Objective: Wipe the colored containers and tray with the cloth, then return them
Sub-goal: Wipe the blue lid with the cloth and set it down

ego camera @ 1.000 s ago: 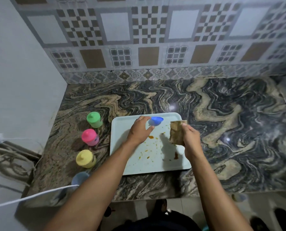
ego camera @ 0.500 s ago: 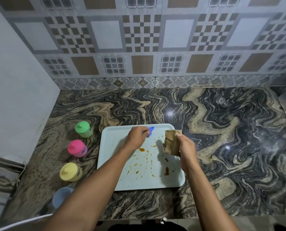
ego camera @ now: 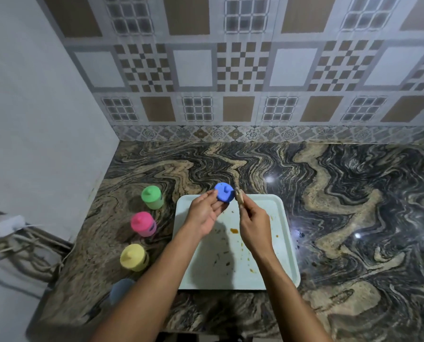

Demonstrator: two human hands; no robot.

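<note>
My left hand (ego camera: 204, 214) holds a blue lid (ego camera: 223, 192) by its edge, lifted above the far side of the pale tray (ego camera: 283, 245). My right hand (ego camera: 254, 224) pinches a brown cloth (ego camera: 239, 196) that touches the lid's right side. The tray carries orange-brown smears. To its left on the counter stand a green container (ego camera: 152, 197), a pink container (ego camera: 143, 223) and a yellow container (ego camera: 133, 257), each with its lid on. A lidless blue container (ego camera: 120, 289) stands near the front edge, partly hidden by my left forearm.
The dark marble counter (ego camera: 354, 218) stretches to the right of the tray. A tiled wall stands behind and a plain wall on the left. A white power adapter (ego camera: 4, 225) with cables sits beyond the counter's left edge.
My left hand has lifted the blue lid off the tray and turned it towards me. My right hand has brought the cloth against the lid. The camera has tilted up.
</note>
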